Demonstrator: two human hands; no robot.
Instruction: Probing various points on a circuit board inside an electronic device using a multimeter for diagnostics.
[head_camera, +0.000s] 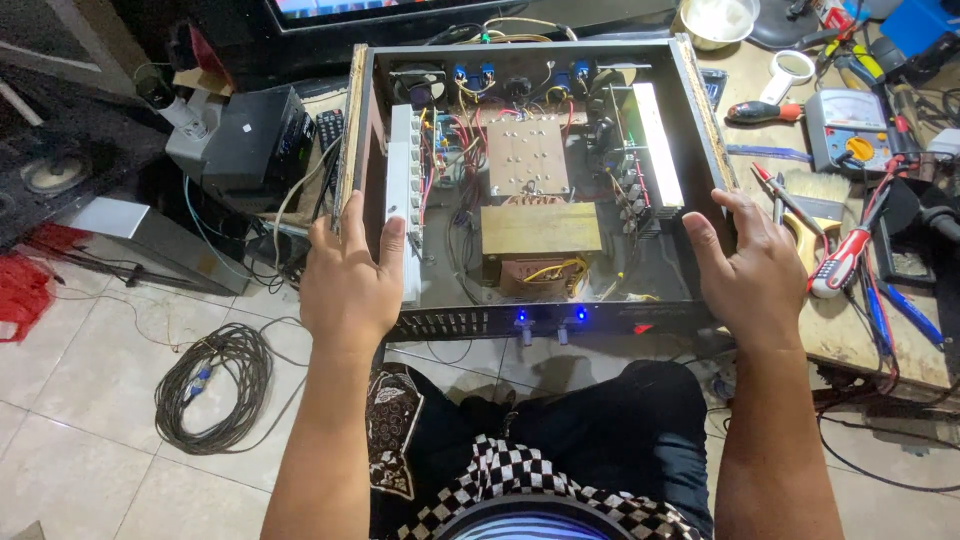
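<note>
We sit at a worn wooden workbench above a pale tiled floor, where a coil of black cable lies loose. Before us, at the bench's near edge, stands an open amplifier chassis, a dark metal box without its lid. Inside we see a brass-coloured transformer, a ribbed heat sink, red and yellow wiring, and two long white strips along the side walls. Blue lights glow on the black front panel.

Our left hand grips the chassis's left wall, fingers spread and curled over its rim. Our right hand clasps the right wall the same way, fingers fairly wide, thumb inside.

To the right the bench is crowded: a red-handled screwdriver, a paintbrush, an analogue multimeter and a magnifying glass. Left of the chassis sits a small black box among trailing wires.
</note>
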